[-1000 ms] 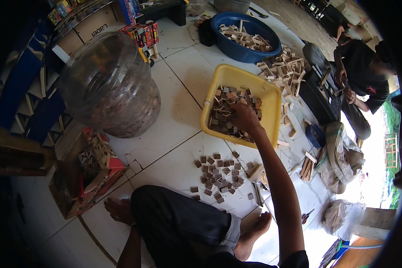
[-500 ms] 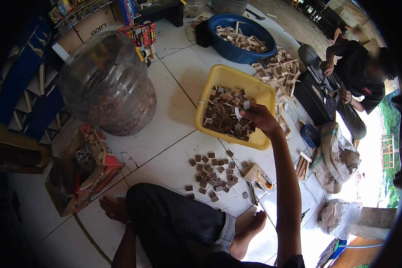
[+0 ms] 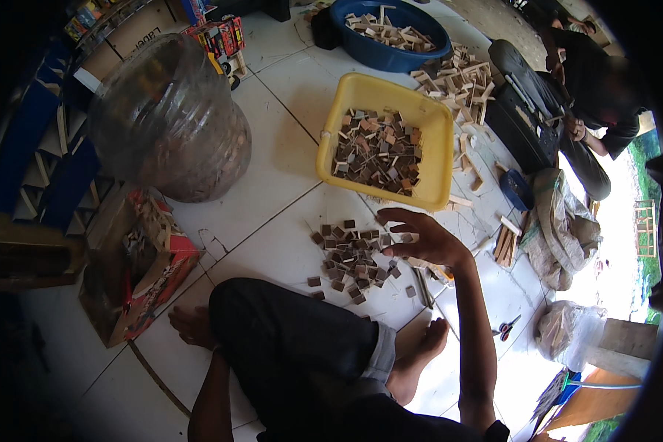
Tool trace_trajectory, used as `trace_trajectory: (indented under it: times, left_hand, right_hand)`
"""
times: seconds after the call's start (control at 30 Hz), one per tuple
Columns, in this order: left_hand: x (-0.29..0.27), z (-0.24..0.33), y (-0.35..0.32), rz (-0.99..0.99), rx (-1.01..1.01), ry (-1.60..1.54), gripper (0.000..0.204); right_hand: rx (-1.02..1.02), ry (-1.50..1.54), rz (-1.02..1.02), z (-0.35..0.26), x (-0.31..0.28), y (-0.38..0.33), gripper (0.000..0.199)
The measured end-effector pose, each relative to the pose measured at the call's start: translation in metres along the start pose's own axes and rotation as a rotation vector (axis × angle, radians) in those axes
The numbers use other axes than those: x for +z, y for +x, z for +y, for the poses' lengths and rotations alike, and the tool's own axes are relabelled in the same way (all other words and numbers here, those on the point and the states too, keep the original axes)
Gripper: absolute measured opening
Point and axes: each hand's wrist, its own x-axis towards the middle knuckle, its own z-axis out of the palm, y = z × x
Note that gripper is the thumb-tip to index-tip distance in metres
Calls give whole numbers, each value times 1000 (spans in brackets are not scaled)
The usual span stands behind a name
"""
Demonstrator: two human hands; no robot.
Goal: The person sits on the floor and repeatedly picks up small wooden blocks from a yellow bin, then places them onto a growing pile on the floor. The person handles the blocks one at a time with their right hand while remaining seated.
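Note:
My right hand (image 3: pixel 427 239) hovers over the right side of a loose heap of small dark brown square tiles (image 3: pixel 355 261) on the floor. Its thumb and fingers are spread, and I see nothing between them. Beyond the hand stands a yellow plastic basin (image 3: pixel 435 180) with many similar brown and tan pieces (image 3: pixel 379 151) in it. Beside my bent knee, at the left, my left hand (image 3: pixel 191 325) appears to rest on the floor with its fingers stretched out; it is dim there. Under my right wrist a stapler-like tool (image 3: pixel 440 271) is mostly covered.
A clear plastic drum (image 3: pixel 184 140) and a red cardboard box (image 3: pixel 166 272) stand left. Farther back is a blue tub (image 3: pixel 412 59) of wood pieces, with small wooden frames (image 3: pixel 460 85) beside it. Scissors (image 3: pixel 507 328) lie right. A person (image 3: pixel 597 88) works at the far right.
My right hand has drawn back from over the yellow basin to above the floor tiles and spread its fingers. The small pale pieces it held are no longer visible in it. The view has shifted slightly.

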Motion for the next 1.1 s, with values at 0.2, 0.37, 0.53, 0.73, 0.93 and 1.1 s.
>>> trace_trajectory:
  times: [0.2,0.37,0.53,0.73,0.93,1.1]
  left_hand:
    - [7,0,0,66,10,80,58]
    - [11,-1,-2,101,14,194,58]
    - [10,-1,-2,113,14,165,58]
    - [1,3,-4,140,19,158,56]
    - [-7,4,-3,1,-19,28,57]
    - [1,1,-5,142,53,39,58]
  right_hand:
    - [-247,127,18,-9,-10,-14,40]
    - [-225,184,241,-20,-19,-15,24]
    - [-205,48,490,-19,-41,4,17]
    - [-130,-551,555,-2,-30,54,30]
    - [-183,-533,227,7,-39,73,27]
    - [-223,-378,-62,-12,-57,63,24]
